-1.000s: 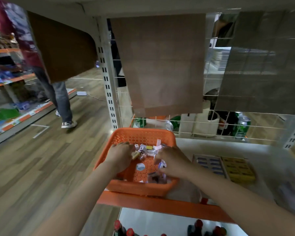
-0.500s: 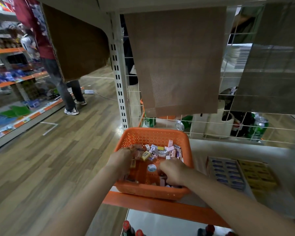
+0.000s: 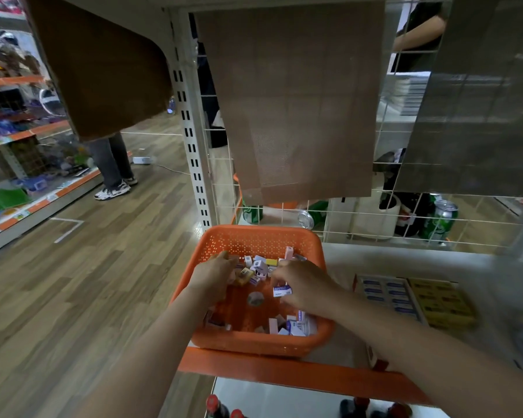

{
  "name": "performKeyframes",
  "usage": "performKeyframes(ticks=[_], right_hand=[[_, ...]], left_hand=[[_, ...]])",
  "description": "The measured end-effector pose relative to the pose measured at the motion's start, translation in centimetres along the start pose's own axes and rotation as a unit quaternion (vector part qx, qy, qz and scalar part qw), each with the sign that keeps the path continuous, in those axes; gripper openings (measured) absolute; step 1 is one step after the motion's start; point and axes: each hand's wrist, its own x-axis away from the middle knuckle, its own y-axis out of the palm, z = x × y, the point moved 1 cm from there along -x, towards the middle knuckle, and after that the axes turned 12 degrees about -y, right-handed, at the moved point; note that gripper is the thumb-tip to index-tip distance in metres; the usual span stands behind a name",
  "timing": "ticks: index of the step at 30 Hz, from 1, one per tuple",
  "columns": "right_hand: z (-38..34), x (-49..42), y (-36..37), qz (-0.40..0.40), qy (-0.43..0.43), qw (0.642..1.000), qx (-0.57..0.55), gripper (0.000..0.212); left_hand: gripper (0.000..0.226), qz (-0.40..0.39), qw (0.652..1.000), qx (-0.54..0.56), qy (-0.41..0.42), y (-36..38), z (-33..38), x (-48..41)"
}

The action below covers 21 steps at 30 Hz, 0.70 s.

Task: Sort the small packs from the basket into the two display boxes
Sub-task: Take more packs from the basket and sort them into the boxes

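Note:
An orange perforated basket (image 3: 254, 236) sits on the white shelf, with several small packs in white, blue, pink and yellow scattered inside. My left hand (image 3: 213, 274) reaches into its left side, fingers curled around a yellow pack (image 3: 244, 274). My right hand (image 3: 302, 285) hovers over the middle and pinches a white-and-blue pack (image 3: 282, 290). To the right lie two flat display boxes: one with blue-and-white packs (image 3: 385, 292), one with yellow packs (image 3: 441, 303).
An orange shelf edge (image 3: 284, 372) runs in front of the basket; bottles stand on the shelf below. A wire grid back with hanging brown mats (image 3: 290, 101) rises behind. Green cans (image 3: 440, 220) stand beyond the grid. A person (image 3: 112, 164) stands in the aisle at left.
My right hand has lifted from the basket's front to its middle with a white-and-blue pack in its fingers. My left hand stays among the packs at the left. The view shifted right.

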Motion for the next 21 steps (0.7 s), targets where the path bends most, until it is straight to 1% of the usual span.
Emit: performKeyframes(ticks=[4, 7, 9, 13, 15, 19, 21], right_hand=[[0.5, 0.3, -0.2, 0.011, -0.003, 1.000, 0.004, 0.028], [0.6, 0.5, -0.3, 0.014, -0.007, 1.000, 0.019, 0.031], [0.4, 0.7, -0.5, 0.010, -0.012, 0.999, 0.030, 0.032], [0.4, 1.1, -1.5, 0.018, -0.006, 1.000, 0.021, 0.033], [0.5, 1.3, -1.9, 0.029, -0.003, 0.999, 0.019, 0.031], [0.7, 2.4, -3.1, 0.051, 0.002, 0.998, 0.032, 0.029], [0.9, 3.4, -4.1, 0.063, 0.010, 0.998, 0.024, 0.029]], left_hand=[[0.056, 0.043, 0.994, -0.094, 0.042, 0.1, 0.2, -0.5], [0.051, 0.062, 0.990, -0.115, 0.062, 0.1, 0.3, -0.5], [0.047, 0.070, 0.991, -0.091, 0.066, 0.0, 0.3, -0.4], [0.031, 0.083, 0.995, 0.025, 0.041, -0.9, 0.3, 0.3], [0.028, 0.092, 0.994, 0.047, 0.045, -1.7, 0.9, 1.0], [0.038, 0.120, 0.986, 0.080, 0.089, -3.3, 3.1, 3.0], [0.039, 0.127, 0.982, 0.097, 0.102, -4.0, 4.3, 4.1]])
